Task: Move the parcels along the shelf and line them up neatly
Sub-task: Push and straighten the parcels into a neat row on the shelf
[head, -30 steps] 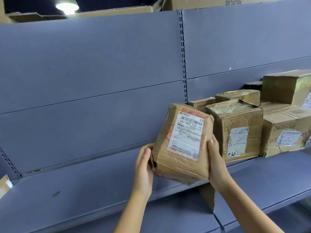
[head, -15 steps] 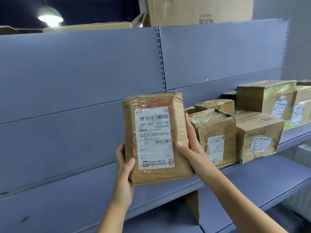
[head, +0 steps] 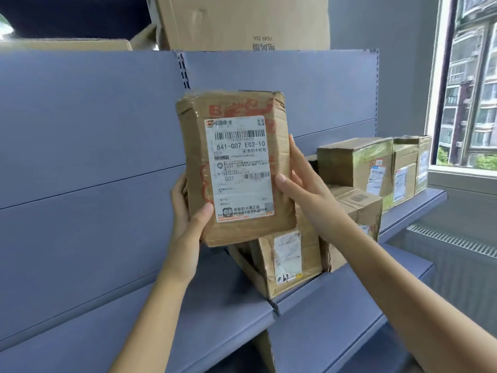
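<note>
A crumpled brown parcel (head: 236, 168) with a white shipping label is held upright in the air in front of the blue shelf back. My left hand (head: 189, 211) grips its lower left edge, thumb on the front. My right hand (head: 304, 184) holds its right edge with fingers along the side. Below and behind it a taped parcel (head: 285, 262) sits on the blue shelf (head: 322, 300). More parcels stand to the right: one brown box (head: 360, 208), a larger box (head: 355, 162) and two labelled boxes (head: 411, 165) further along.
The shelf stretches bare to the left (head: 107, 319). A big cardboard box (head: 242, 22) stands on top of the shelving. At the far right are a window (head: 468, 84) and a radiator grille (head: 451, 240). A lower shelf level (head: 336, 354) shows beneath.
The parcel has been turned upright and lifted higher, its label now facing me. My view has swung right, bringing the window and more parcels into sight.
</note>
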`<state>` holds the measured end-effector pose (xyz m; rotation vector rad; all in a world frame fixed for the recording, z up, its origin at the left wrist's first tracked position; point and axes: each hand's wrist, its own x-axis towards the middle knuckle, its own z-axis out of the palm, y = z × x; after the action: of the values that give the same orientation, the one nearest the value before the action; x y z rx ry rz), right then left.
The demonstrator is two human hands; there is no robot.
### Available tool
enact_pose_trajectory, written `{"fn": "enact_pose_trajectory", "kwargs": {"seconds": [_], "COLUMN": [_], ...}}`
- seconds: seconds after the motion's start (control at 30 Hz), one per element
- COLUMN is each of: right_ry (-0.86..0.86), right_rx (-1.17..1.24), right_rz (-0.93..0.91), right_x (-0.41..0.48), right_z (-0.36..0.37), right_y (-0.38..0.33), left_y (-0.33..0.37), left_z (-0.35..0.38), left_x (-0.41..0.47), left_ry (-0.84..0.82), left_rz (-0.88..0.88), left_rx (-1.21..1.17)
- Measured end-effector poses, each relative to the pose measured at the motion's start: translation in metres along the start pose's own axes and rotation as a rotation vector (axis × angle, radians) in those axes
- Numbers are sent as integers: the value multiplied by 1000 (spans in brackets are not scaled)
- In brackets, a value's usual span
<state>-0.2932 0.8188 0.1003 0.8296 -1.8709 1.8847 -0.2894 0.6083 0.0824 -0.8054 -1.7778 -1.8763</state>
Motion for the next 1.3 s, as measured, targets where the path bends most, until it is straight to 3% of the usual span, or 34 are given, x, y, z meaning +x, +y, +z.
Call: {"fn": "enact_pose_trajectory", "kwargs": {"seconds": [0.2,0.37,0.63,1.0,1.3], "right_ry": [48,43,42,-76,-140], "right_rx": [-87,-93,-100,-32,19], "right_rz": [-59,-39,22,115,62], "right_x": [36,93,165,213,218], "right_z": [-57,-88,-133,-162,-167], "right_y": [8,29,74,136,172], "left_y": [-32,-49,-95,-151,-166], "left_z": [38,54,59,69,81], "left_x": [65,131,205,235,224], "left_ry": [-128,-124,-185,-134,-110], "left_rz": [44,164,202,76,-55], "left_rx": [34,69,144,317,513]}}
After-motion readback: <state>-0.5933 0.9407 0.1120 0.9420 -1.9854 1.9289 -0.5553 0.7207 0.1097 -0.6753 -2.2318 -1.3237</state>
